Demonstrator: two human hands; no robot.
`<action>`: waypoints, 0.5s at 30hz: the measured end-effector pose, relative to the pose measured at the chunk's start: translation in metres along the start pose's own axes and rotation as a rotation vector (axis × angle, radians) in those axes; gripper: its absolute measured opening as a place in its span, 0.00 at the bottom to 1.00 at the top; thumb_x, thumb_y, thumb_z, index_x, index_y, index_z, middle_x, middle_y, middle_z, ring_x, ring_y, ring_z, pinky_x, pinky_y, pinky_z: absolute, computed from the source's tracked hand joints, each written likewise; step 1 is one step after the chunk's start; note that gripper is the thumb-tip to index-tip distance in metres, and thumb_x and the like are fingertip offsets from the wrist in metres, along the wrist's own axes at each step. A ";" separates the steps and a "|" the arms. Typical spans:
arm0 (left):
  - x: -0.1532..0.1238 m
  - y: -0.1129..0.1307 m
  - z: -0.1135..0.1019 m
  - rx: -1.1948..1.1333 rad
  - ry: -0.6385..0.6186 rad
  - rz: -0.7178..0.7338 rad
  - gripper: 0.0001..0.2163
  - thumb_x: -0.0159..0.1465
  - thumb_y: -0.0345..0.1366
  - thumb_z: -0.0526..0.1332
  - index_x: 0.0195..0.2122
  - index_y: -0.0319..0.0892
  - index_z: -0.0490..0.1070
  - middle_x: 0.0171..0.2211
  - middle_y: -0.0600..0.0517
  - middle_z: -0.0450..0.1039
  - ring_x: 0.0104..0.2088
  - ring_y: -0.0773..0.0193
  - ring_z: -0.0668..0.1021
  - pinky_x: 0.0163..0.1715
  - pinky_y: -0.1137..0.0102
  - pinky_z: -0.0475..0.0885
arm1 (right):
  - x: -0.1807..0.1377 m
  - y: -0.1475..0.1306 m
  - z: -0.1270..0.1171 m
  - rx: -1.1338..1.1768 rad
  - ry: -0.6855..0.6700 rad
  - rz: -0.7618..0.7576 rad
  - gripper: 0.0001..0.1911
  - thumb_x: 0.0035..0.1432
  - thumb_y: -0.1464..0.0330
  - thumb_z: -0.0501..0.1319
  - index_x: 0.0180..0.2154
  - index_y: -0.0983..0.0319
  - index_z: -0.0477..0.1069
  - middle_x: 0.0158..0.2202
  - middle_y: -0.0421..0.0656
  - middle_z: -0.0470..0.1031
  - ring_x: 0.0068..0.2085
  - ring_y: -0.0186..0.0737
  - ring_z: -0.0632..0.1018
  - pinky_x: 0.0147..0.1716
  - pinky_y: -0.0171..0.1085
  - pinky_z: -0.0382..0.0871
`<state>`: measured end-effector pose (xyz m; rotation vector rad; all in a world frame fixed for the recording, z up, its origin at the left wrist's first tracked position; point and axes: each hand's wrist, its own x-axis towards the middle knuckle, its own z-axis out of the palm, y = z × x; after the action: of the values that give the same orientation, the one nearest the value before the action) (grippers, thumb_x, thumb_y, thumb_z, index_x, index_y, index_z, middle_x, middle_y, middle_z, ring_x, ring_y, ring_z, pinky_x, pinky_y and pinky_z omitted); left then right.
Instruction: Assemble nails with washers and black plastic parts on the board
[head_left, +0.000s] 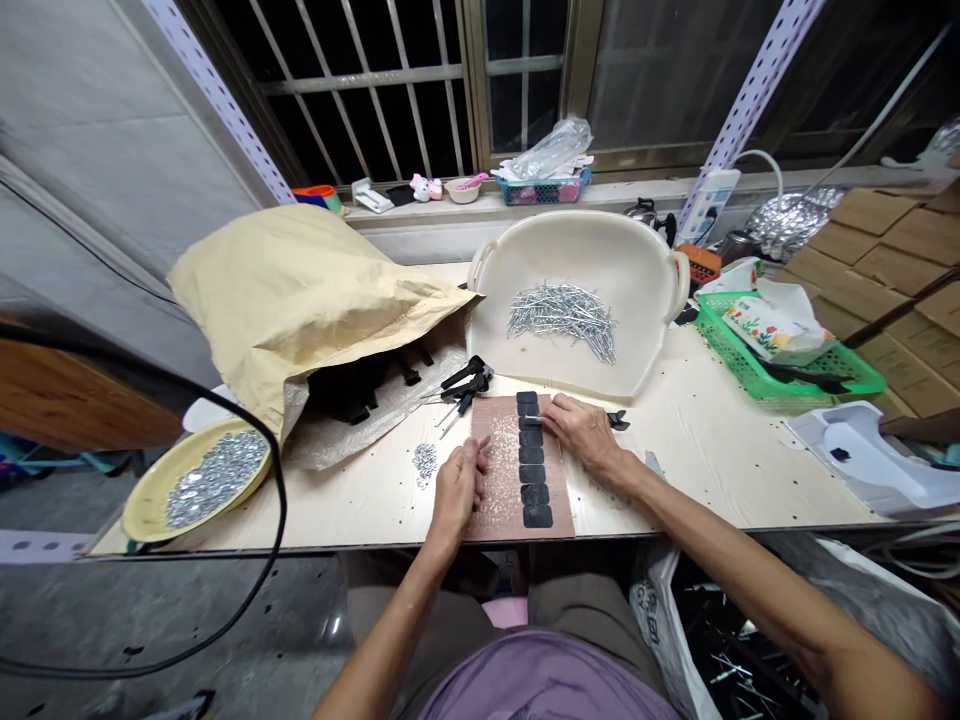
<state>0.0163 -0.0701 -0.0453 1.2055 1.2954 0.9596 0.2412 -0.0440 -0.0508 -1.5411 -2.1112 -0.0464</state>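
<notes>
A brown board (pixel 499 500) lies at the table's front edge, bearing a column of several black rounded pieces (pixel 533 472). My right hand (pixel 585 432) is over the board's right side, its fingers closed on a thin silver metal pin (pixel 531 419) that lies across one of the upper black pieces. At the board's left edge is my left hand (pixel 457 485), fingers curled and thumb close against them; whatever they hold, if anything, is too small to make out. Beside it lies a small heap of silver metal pieces (pixel 424 464). Black-handled pliers (pixel 466 385) rest just above the board.
A white basin (pixel 637 350) holding a pile of metal pins (pixel 562 312) stands behind the board. To the left are a large paper sack (pixel 300 280) and a yellow bowl (pixel 142 505) of silver pieces. A green basket (pixel 862 378) and stacked cardboard boxes (pixel 892 255) are right.
</notes>
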 end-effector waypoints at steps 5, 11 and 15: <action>-0.006 -0.006 0.009 0.394 0.057 0.289 0.16 0.64 0.45 0.53 0.47 0.46 0.73 0.35 0.49 0.72 0.37 0.59 0.75 0.38 0.69 0.68 | -0.005 0.019 0.015 0.060 -0.073 -0.213 0.15 0.66 0.66 0.48 0.33 0.61 0.71 0.27 0.41 0.68 0.28 0.34 0.67 0.25 0.32 0.55; -0.009 -0.014 0.018 0.709 0.061 0.367 0.18 0.67 0.40 0.47 0.56 0.46 0.64 0.42 0.46 0.70 0.42 0.56 0.74 0.41 0.66 0.68 | -0.003 0.020 0.008 0.141 -0.136 -0.390 0.15 0.66 0.69 0.47 0.34 0.61 0.71 0.28 0.40 0.69 0.29 0.33 0.67 0.24 0.32 0.57; -0.009 -0.020 0.018 0.763 0.079 0.412 0.19 0.68 0.37 0.45 0.59 0.45 0.59 0.45 0.44 0.70 0.45 0.57 0.73 0.42 0.66 0.68 | 0.000 0.023 0.009 0.130 -0.063 -0.321 0.14 0.65 0.70 0.48 0.33 0.62 0.70 0.27 0.40 0.68 0.29 0.33 0.67 0.24 0.31 0.59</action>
<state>0.0307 -0.0837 -0.0653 2.0984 1.5721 0.8133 0.2579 -0.0328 -0.0648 -1.1327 -2.3435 0.0258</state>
